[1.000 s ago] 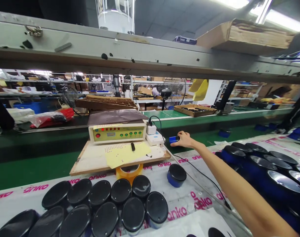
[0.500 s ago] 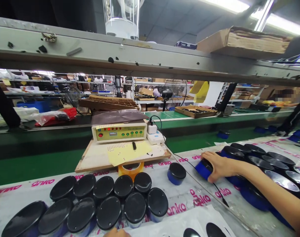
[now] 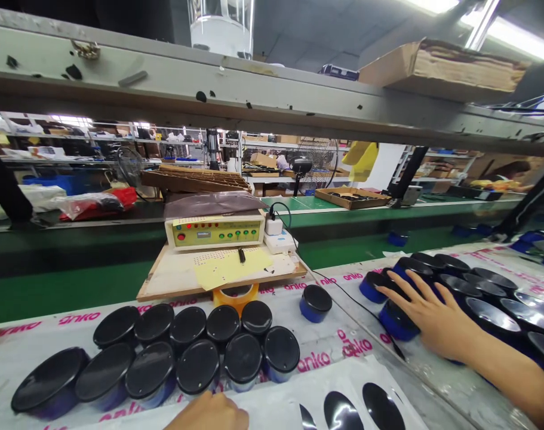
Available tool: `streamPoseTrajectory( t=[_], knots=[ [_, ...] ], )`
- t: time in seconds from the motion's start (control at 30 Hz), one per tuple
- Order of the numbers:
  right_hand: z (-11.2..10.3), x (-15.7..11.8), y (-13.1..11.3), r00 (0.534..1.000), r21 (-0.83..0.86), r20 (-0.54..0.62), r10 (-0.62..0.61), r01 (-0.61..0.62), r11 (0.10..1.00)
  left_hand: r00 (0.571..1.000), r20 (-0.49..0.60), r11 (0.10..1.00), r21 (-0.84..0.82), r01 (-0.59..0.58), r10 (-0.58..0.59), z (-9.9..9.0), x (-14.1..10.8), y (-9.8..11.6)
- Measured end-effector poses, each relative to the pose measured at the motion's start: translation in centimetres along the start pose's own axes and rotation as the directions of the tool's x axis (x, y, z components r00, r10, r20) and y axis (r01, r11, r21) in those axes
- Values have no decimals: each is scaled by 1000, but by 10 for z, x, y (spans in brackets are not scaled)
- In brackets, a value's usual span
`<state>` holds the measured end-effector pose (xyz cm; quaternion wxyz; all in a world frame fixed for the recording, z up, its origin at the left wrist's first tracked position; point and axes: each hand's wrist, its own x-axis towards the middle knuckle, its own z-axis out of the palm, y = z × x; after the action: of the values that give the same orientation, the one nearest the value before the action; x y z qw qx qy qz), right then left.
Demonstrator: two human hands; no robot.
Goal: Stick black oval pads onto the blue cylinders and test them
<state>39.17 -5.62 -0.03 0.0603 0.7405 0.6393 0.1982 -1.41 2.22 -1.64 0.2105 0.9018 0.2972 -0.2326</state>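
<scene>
My right hand (image 3: 433, 310), fingers spread, rests over a blue-sided black-topped round piece (image 3: 397, 322) at the left edge of the right-hand group. A similar piece (image 3: 374, 286) sits just beyond its fingertips. At the bottom centre, my left hand (image 3: 211, 412) is curled near a white sheet (image 3: 276, 412) bearing black round stickers (image 3: 343, 411); what its fingers hold is hidden. Two rows of black-topped round pieces (image 3: 197, 366) stand in front of it, to the left. One separate piece (image 3: 315, 303) stands between the two groups.
A control box (image 3: 215, 232) stands on a wooden board (image 3: 155, 280), with an orange tape roll (image 3: 236, 297) under its front edge. A cable (image 3: 352, 298) crosses the table. Overhead runs a shelf beam (image 3: 164, 74). Behind lies a green belt (image 3: 97, 286) with blue pieces on its right.
My right hand has let go of the piece it was gripping and moved right, fingers now spread. My left hand has come further into view. The whole view has shifted slightly.
</scene>
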Motion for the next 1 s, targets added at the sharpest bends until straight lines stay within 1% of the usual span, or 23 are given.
streamPoseTrajectory(
  t=[0.07,0.1,0.13,0.17,0.2,0.23,0.3,0.33,0.4,0.53,0.6,0.67,0.73,0.8,0.83,0.9,0.93,0.97,1.0],
  knots=[
    [-21,-2,-23,995,99,-41,-88,91,991,1000,-15,997,-79,-12,10,2,0,-2],
    [-32,0,-39,985,206,-57,-162,171,964,999,-29,992,-120,-26,22,4,-1,-4],
    [-42,4,-55,967,324,-59,-247,253,912,999,-39,987,-156,-39,33,6,-1,-6],
    [-50,11,-71,947,393,-58,-315,312,865,998,-49,981,-185,-53,44,8,-1,-8],
    [-56,20,-86,936,406,-51,-348,338,849,997,-62,976,-207,-65,54,10,-1,-10],
    [-59,30,-98,933,408,-56,-355,346,845,996,-72,973,-220,-74,59,12,-1,-12],
    [-60,48,-114,929,403,-57,-365,356,843,994,-92,971,-225,-83,63,15,-1,-15],
    [-59,56,-119,924,410,-61,-378,368,835,993,-99,971,-225,-88,67,16,0,-16],
    [-60,64,-124,896,443,-70,-438,422,791,992,-102,970,-221,-98,77,16,0,-16],
    [-67,59,-136,811,520,-113,-574,541,661,992,-104,969,-225,-97,75,11,-3,-12],
    [-66,57,-141,786,537,-125,-606,567,624,993,-96,969,-230,-85,64,7,-6,-9],
    [-59,59,-144,782,544,-125,-610,568,617,995,-87,970,-232,-74,55,3,-10,-5],
    [-51,63,-141,793,549,-112,-599,552,628,995,-83,969,-236,-68,49,0,-12,-3],
    [-49,64,-137,809,554,-95,-581,528,644,996,-76,968,-243,-58,40,-2,-13,-2],
    [-52,61,-136,820,552,-92,-565,514,657,997,-70,968,-247,-52,36,-2,-13,-2],
    [-66,49,-136,848,569,-109,-519,481,667,998,-50,970,-242,-37,26,-3,-13,-3],
    [-76,40,-138,857,602,-116,-502,463,651,999,-43,971,-236,-37,27,-2,-13,-3],
    [-86,29,-141,858,648,-112,-502,446,618,999,-40,973,-226,-40,32,-2,-13,-3],
    [-95,17,-145,840,707,-95,-535,435,558,998,-43,977,-207,-45,36,-1,-12,-3]
  ],
)
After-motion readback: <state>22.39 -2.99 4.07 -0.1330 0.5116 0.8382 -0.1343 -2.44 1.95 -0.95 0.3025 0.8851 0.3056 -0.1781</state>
